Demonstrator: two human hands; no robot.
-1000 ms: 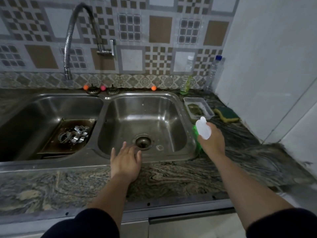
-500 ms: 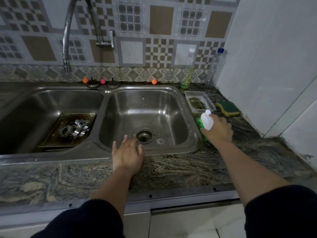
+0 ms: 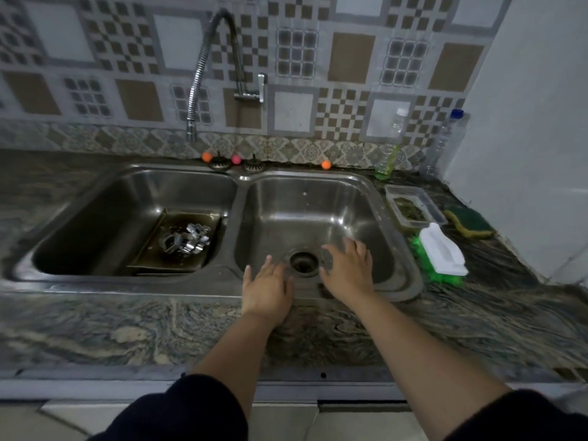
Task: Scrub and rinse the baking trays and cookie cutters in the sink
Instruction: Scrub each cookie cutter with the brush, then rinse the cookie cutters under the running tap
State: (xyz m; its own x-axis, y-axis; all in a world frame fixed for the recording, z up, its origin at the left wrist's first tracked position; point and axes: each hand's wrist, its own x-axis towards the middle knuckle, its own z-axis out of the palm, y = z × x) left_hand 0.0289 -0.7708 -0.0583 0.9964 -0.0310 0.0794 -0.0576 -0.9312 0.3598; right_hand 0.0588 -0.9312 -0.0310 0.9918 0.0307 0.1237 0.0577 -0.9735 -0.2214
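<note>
In the left basin of the stainless steel double sink (image 3: pixel 399 283) lies a dark rectangular baking tray (image 3: pixel 152 249) heaped with shiny metal cookie cutters (image 3: pixel 186 241), while the left hand (image 3: pixel 266 289) and right hand (image 3: pixel 348 272), fingers loosely spread and holding nothing, hover by the right basin's drain.

Cookie cutters (image 3: pixel 185 241) in the left basin: a jumbled pile, single shapes too small to tell. Baking tray (image 3: pixel 152 249) near edge hidden behind the sink rim (image 3: pixel 127 283). Right hand (image 3: pixel 348 270) fingertips motion-blurred over the drain. Brush (image 3: pixel 442 253) bristles mostly hidden under its white handle. Both sleeves cut off at the bottom edge.
</note>
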